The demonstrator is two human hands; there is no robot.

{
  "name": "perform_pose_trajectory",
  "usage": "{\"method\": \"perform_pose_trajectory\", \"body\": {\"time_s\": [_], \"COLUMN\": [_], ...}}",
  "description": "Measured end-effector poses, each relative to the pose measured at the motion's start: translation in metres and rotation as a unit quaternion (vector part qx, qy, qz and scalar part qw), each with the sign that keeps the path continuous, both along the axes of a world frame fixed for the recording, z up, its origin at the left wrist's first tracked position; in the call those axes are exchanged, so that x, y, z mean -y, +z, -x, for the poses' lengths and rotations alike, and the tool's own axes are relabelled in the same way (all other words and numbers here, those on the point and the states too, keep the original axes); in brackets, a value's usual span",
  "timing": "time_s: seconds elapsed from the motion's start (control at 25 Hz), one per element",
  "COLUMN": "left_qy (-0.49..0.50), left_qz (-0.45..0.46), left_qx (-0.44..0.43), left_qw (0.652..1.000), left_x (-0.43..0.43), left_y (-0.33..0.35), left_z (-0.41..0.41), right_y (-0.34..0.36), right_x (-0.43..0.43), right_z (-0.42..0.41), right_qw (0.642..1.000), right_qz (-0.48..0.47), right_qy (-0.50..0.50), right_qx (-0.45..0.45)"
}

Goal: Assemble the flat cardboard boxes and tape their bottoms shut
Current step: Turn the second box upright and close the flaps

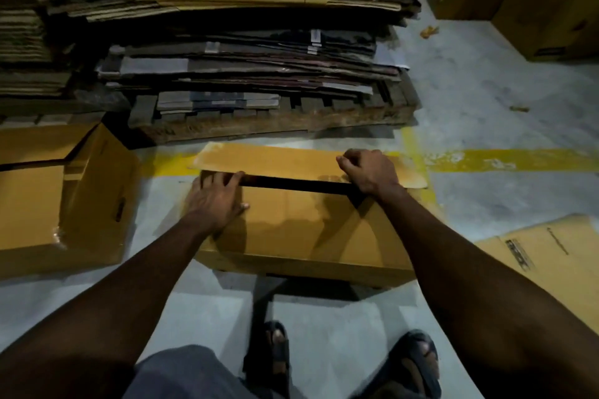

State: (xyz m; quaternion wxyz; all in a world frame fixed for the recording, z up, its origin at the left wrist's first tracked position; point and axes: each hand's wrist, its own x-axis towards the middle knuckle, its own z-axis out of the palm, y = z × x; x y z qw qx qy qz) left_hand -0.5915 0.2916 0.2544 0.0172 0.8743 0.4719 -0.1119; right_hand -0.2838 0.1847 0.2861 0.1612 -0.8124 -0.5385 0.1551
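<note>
The box [304,230] stands on the floor [486,81] right at the person's feet, its two long flaps folded in toward each other with a dark gap between them. The left hand [215,201] lies flat on the left end of the near flap [291,220], fingers straight and reaching to the gap's edge, grasping nothing. The right hand [369,170] sits at the right end, over the edge of the far flap [275,159], fingers curled, tips against the cardboard; I cannot tell whether it grips the flap or only presses it down. A second box [64,204] stands just to the left. A flat box [534,246] lies on the floor to the right. Behind, a tall stack [243,58] of flattened cardboard sits on a pallet [275,121]. A yellow line [502,160] runs across the floor under the far flap.
</note>
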Motion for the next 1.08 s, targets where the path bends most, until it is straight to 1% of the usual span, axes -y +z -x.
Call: {"method": "perform_pose_trajectory", "body": {"time_s": [0.08,0.12,0.16,0.2,0.28,0.36,0.44,0.52,0.56,0.68,0.84,0.96,1.08], "left_qy": [0.016,0.021,0.019,0.011,0.031,0.089,0.164,0.228,0.252,0.287,0.28,0.271,0.258], "left_qz": [-0.007,-0.023,-0.045,-0.063,-0.046,0.005,0.062,0.082,0.08,0.082,0.057,0.037,0.023], "left_qx": [0.011,0.028,0.044,0.055,0.061,0.056,0.053,0.057,0.067,0.102,0.118,0.148,0.194], "left_qw": [1.0,0.999,0.998,0.996,0.997,0.994,0.983,0.968,0.962,0.949,0.951,0.95,0.946], "left_x": [-0.006,-0.01,-0.013,-0.017,-0.027,-0.037,-0.044,-0.047,-0.049,-0.054,-0.048,-0.045,-0.047], "left_y": [-0.005,-0.005,-0.005,-0.005,-0.013,-0.029,-0.047,-0.062,-0.067,-0.072,-0.055,-0.02,0.043], "left_z": [-0.006,-0.009,-0.01,-0.015,-0.023,-0.027,-0.023,-0.013,-0.009,-0.005,-0.003,0.004,0.024], "right_y": [-0.012,-0.024,-0.039,-0.055,-0.08,-0.101,-0.116,-0.122,-0.123,-0.122,-0.108,-0.068,0.0], "right_x": [0.007,0.014,0.022,0.03,0.045,0.058,0.066,0.067,0.066,0.064,0.061,0.053,0.046], "right_z": [-0.014,-0.021,-0.026,-0.032,-0.04,-0.041,-0.039,-0.037,-0.037,-0.035,-0.036,-0.037,-0.027], "right_qw": [0.996,0.99,0.985,0.981,0.973,0.962,0.947,0.934,0.93,0.927,0.925,0.928,0.933], "right_qz": [0.02,0.045,0.072,0.099,0.134,0.127,0.124,0.126,0.127,0.132,0.102,0.061,0.01], "right_qy": [0.01,0.005,-0.016,-0.05,-0.126,-0.192,-0.261,-0.317,-0.328,-0.333,-0.357,-0.356,-0.351], "right_qx": [0.091,0.134,0.157,0.16,0.142,0.148,0.142,0.11,0.108,0.115,0.078,0.088,0.083]}}
